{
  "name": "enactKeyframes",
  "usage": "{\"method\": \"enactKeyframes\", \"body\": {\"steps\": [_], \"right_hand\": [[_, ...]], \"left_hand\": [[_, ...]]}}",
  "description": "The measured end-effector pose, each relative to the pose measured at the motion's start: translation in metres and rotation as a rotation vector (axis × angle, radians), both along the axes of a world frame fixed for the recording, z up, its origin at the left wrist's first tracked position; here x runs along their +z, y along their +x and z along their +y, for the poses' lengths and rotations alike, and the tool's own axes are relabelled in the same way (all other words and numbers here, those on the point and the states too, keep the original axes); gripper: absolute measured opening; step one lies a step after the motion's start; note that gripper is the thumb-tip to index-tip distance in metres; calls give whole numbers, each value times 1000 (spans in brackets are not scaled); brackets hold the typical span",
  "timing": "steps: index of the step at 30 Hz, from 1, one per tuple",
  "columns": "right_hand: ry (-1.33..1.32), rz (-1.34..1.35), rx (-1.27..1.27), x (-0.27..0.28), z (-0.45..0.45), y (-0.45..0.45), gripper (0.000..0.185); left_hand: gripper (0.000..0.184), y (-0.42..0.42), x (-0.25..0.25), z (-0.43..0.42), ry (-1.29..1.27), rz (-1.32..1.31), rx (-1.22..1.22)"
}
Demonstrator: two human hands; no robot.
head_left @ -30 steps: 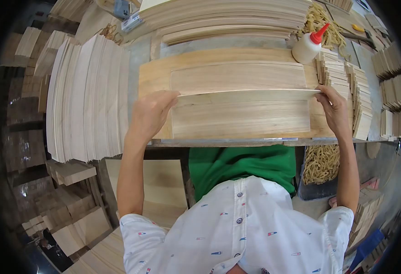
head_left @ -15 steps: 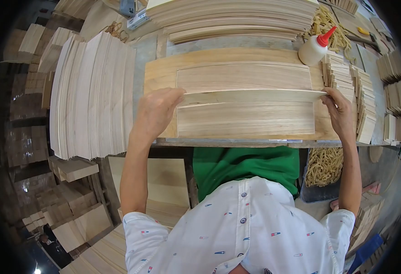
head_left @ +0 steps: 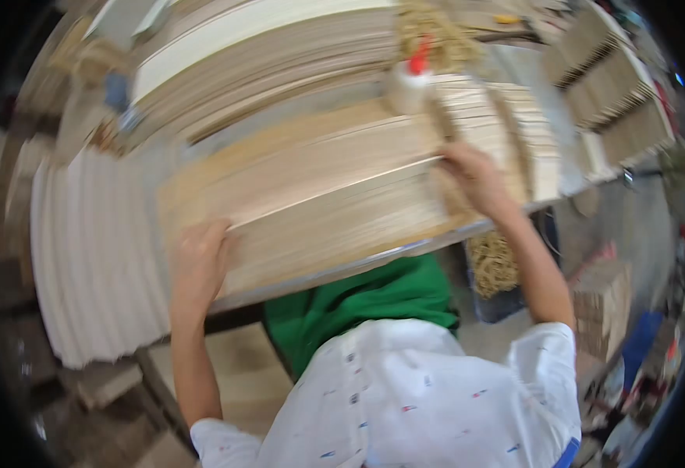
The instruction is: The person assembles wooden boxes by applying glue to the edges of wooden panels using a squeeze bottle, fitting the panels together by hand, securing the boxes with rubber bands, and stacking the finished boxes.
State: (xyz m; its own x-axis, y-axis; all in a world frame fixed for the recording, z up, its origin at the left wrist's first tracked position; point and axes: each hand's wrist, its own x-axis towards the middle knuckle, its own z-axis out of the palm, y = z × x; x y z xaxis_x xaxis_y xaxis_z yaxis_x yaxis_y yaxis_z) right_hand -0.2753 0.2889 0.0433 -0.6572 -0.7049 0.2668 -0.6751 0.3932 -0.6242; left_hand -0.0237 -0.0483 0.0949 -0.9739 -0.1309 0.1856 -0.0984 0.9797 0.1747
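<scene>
l hand (head_left: 204, 251) & r hand (head_left: 473, 173) tight on opp. ends of thin wood strip (head_left: 342, 198)

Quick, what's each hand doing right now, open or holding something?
Left hand: closed, pinching the left end of a thin wooden board.
Right hand: closed, pinching its right end.

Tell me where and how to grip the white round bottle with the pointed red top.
Grip the white round bottle around its wide body, below the pointed red top, probably best from the near side. It stands upright, its body broader than the top; only flat wood lies before it, while stacked pale wooden strips crowd its right.
</scene>
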Motion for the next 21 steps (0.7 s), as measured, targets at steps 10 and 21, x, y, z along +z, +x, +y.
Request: {"method": "enactKeyframes", "body": {"steps": [10,21], "right_hand": [[-165,-138,-471,19,34,0,56],[262,154,-772,-35,60,-2,77]], "left_hand": [[21,-66,-14,56,221,-17,-148],[19,-60,-20,59,258,67,-134]]}}
